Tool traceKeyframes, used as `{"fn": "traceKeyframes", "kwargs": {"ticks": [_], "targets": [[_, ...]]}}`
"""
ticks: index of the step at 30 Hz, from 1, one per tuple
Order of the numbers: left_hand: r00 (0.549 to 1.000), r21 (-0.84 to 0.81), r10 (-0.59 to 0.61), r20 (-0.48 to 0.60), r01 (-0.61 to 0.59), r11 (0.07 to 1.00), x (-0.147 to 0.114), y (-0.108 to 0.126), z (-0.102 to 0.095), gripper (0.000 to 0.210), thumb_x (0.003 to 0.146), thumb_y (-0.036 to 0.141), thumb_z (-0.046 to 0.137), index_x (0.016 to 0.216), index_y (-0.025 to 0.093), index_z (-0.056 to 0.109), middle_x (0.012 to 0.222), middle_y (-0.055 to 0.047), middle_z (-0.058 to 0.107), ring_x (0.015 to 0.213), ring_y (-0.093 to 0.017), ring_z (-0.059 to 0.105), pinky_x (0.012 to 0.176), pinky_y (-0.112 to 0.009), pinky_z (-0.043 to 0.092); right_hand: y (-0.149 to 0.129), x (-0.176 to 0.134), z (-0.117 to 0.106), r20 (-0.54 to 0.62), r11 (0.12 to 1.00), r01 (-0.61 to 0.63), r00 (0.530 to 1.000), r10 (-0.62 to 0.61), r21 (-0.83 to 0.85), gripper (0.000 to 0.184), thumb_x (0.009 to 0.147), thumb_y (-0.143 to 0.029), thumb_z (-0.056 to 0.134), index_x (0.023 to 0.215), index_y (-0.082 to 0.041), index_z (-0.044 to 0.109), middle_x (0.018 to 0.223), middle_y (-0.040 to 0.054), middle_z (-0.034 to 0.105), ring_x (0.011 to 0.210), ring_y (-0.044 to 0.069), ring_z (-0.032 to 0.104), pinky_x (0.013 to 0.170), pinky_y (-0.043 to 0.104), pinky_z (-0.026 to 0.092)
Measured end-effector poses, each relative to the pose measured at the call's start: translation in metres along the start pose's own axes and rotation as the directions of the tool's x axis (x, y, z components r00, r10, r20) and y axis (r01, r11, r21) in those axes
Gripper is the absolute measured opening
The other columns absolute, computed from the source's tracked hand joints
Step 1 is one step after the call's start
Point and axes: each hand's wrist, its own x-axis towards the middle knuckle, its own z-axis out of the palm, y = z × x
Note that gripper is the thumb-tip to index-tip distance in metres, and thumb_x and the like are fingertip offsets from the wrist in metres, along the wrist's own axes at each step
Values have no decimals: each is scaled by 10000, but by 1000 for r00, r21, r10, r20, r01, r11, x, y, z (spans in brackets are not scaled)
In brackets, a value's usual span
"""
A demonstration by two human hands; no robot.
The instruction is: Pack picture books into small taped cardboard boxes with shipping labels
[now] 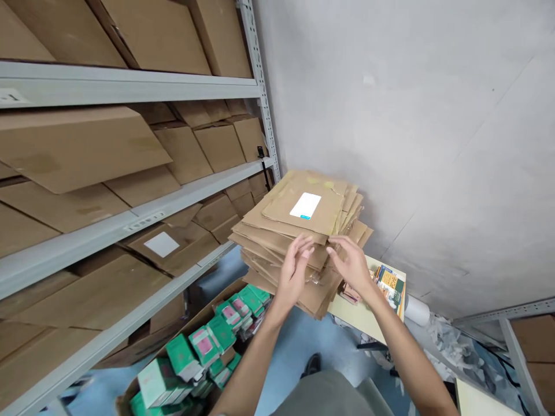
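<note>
A tall, uneven stack of flattened cardboard boxes (277, 225) stands in front of me against the wall. On its top sheet is a white label (306, 205) with a small blue mark. My left hand (296, 268) is at the near side of the stack, fingers curved and thumb apart, with nothing visible in it. My right hand (350, 264) is at the near right corner, its fingers and thumb spread beside the cardboard edges. Whether the fingertips touch the sheets is hard to tell.
Metal shelving (182, 193) full of cardboard boxes runs along the left. Below it, an open carton (171, 342) holds several green boxes (221, 332). A pale table (364, 315) with colourful printed packs (390, 286) stands right of the stack. A white roll (417, 311) and crumpled plastic (459, 346) lie beyond.
</note>
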Motion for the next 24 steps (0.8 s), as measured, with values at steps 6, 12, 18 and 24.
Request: {"fn": "traceKeyframes", "kwargs": {"ticks": [6,12,18,24], "targets": [[973,-337,-229,35,227,914,19,-31,-9,686,979,575,714,1577,280,557,1773,-128,411,1625,-345,428,1346,-535,383,30,64,33,120,930,-46,988,96,-365,368,1062,-309,647,1398,-179,725,1533,179,679,1463,315,632,1246,496,499],[959,-544,-268,86,271,794,25,-44,-13,601,941,477,767,1477,222,668,1710,-184,496,1595,-376,468,1376,-605,293,37,52,48,260,686,148,964,62,-712,412,1095,-121,490,1476,-89,643,1621,250,561,1520,336,573,1140,484,603],[941,-574,-332,-68,235,785,30,-34,4,556,859,512,867,1319,232,729,1638,-166,589,1556,-343,533,1361,-543,349,32,34,24,137,603,197,980,-145,-773,375,1131,-147,450,1429,-129,676,1579,208,610,1470,300,627,1089,414,640],[895,-544,-393,-209,227,808,22,-2,29,584,806,506,930,1285,239,728,1438,-131,743,1449,-323,640,1260,-508,491,12,-56,3,104,510,309,915,-390,-803,354,1107,-136,558,1438,-152,682,1554,160,650,1428,266,670,1094,358,625]]}}
